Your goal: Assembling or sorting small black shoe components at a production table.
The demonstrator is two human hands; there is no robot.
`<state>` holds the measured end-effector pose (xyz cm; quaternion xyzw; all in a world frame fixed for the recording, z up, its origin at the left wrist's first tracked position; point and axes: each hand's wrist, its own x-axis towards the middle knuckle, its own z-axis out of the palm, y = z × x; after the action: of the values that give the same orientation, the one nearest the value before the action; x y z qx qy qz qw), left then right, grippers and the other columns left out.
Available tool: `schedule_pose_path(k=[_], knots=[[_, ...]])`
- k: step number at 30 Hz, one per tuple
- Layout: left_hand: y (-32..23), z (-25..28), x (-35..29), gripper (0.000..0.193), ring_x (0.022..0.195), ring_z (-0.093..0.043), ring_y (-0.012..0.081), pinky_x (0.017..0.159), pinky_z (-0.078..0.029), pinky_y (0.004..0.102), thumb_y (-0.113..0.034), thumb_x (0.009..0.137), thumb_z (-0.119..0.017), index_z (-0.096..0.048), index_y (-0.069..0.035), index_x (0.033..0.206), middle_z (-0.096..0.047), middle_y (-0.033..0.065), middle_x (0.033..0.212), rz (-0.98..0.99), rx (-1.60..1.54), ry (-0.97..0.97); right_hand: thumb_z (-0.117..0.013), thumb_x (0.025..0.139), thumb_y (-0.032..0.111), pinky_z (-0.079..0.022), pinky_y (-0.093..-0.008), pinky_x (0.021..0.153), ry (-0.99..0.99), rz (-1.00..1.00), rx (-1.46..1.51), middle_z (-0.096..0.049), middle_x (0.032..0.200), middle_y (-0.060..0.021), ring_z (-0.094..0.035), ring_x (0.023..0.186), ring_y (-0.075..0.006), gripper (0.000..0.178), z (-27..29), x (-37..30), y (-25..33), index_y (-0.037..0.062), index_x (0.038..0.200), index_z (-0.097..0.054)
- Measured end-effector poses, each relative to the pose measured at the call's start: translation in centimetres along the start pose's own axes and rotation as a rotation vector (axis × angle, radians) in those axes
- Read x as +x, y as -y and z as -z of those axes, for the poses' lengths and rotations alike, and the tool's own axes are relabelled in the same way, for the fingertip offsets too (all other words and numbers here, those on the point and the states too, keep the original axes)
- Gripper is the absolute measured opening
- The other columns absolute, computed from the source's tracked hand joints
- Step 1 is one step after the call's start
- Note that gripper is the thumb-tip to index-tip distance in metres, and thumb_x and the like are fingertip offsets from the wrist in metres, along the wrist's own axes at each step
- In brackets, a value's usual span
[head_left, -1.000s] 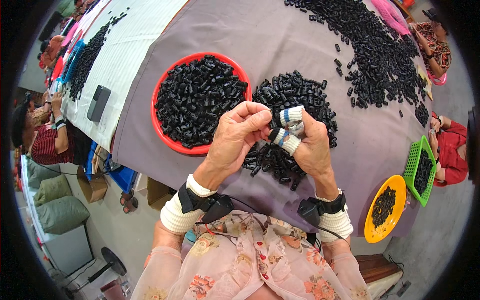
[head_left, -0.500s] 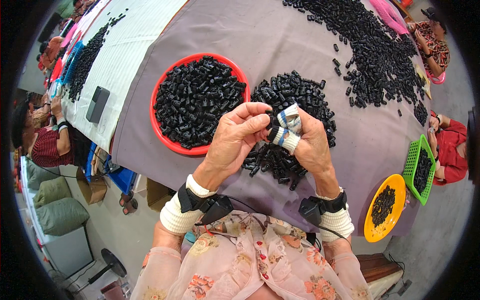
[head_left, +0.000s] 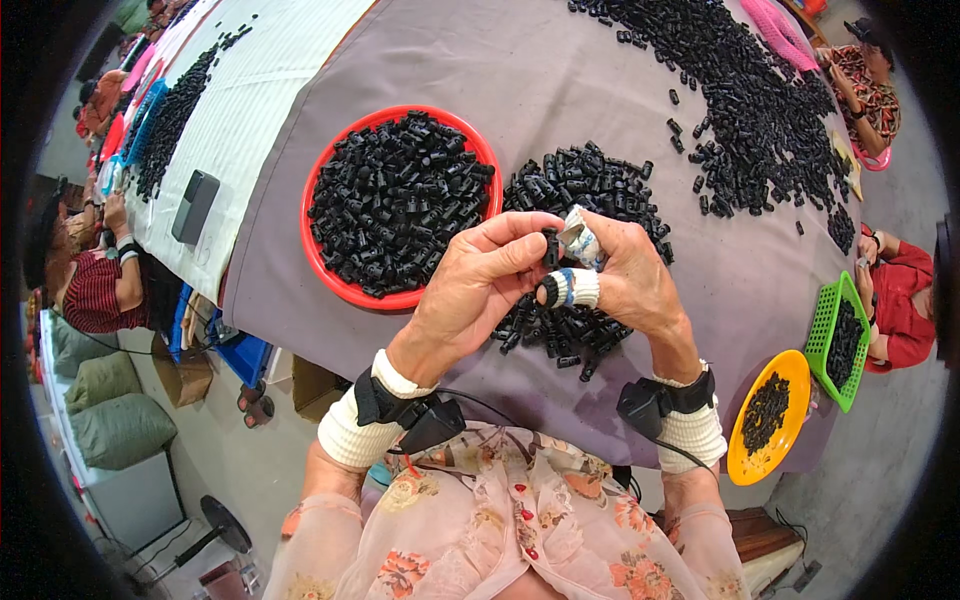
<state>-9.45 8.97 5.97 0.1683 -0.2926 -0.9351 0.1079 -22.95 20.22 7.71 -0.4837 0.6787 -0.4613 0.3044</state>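
Note:
Over a heap of small black plastic cylinders (head_left: 585,185), my left hand (head_left: 475,280) pinches one black cylinder (head_left: 551,246) upright between thumb and fingertips. Close beside it, my right hand (head_left: 635,275) is closed on a small metal blade (head_left: 572,232) whose edge faces the cylinder; its grip is mostly hidden in the fingers. White and blue bands wrap the right thumb (head_left: 575,288), which stands a little off the cylinder. To the left of my hands a red basin (head_left: 310,235) is piled with the same black parts.
Far right, a large spread of black parts (head_left: 760,130) covers the cloth (head_left: 560,60). A yellow plate (head_left: 795,400) and a green basket (head_left: 822,330) stand at the right edge near a person in red (head_left: 905,300). A dark box (head_left: 196,208) lies on the left white cloth.
My right hand has moved slightly right and its thumb has come away from the cylinder, so the blade shows more plainly. My left hand still pinches the cylinder.

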Motion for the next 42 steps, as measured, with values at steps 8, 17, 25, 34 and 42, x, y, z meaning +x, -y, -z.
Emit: schedule_pose_path(k=[8,17,25,34,42], knots=[[0.0,-0.4,-0.1,0.021,0.074,-0.054,0.0072,0.069,-0.046,0.022,-0.009,0.088,-0.055,-0.058,0.0,0.107,-0.061,0.0037,0.093,0.007,-0.005,-0.017,-0.077,0.064,0.04,-0.04,-0.0311,0.052,0.035,-0.013,-0.067,-0.053,0.061,-0.0075,-0.045,0.053,-0.0159,0.049,0.3,0.2,0.4,0.0006,0.078,-0.052],[0.1,-0.2,0.0,0.022,0.078,-0.057,0.0089,0.071,-0.048,0.0232,-0.01,0.089,-0.055,-0.057,0.0,0.108,-0.062,0.0057,0.096,0.018,0.011,-0.01,-0.077,0.065,0.038,-0.041,-0.0318,0.053,0.045,-0.015,-0.077,-0.054,0.061,-0.0082,-0.046,0.053,-0.0167,0.047,0.2,0.1,0.3,0.0013,0.08,-0.052],[0.3,0.0,0.1,0.021,0.08,-0.058,0.0095,0.071,-0.049,0.0233,-0.01,0.089,-0.055,-0.058,0.001,0.107,-0.062,0.0059,0.095,0.013,0.005,-0.009,-0.075,0.069,0.033,-0.04,-0.0314,0.051,0.052,0.002,-0.086,-0.052,0.06,-0.009,-0.044,0.051,-0.017,0.041,0.1,0.1,0.1,0.0007,0.081,-0.052],[0.6,-0.2,0.2,0.021,0.082,-0.059,0.0106,0.072,-0.049,0.0238,-0.008,0.088,-0.056,-0.058,0.003,0.106,-0.062,0.0064,0.095,-0.006,-0.021,-0.041,-0.069,0.076,0.025,-0.04,-0.0311,0.05,0.069,0.03,-0.044,-0.05,0.059,-0.0094,-0.042,0.051,-0.0156,0.032,-0.1,0.0,-0.4,0.0,0.084,-0.052],[1.0,0.0,0.3,0.02,0.08,-0.059,0.0109,0.07,-0.049,0.0238,-0.008,0.088,-0.056,-0.058,0.002,0.105,-0.062,0.0064,0.094,-0.002,-0.008,-0.032,-0.069,0.076,0.025,-0.039,-0.029,0.051,0.05,-0.003,0.058,-0.049,0.058,-0.0068,-0.042,0.054,-0.0104,0.03,-0.4,-0.4,-0.4,0.0002,0.083,-0.053]])
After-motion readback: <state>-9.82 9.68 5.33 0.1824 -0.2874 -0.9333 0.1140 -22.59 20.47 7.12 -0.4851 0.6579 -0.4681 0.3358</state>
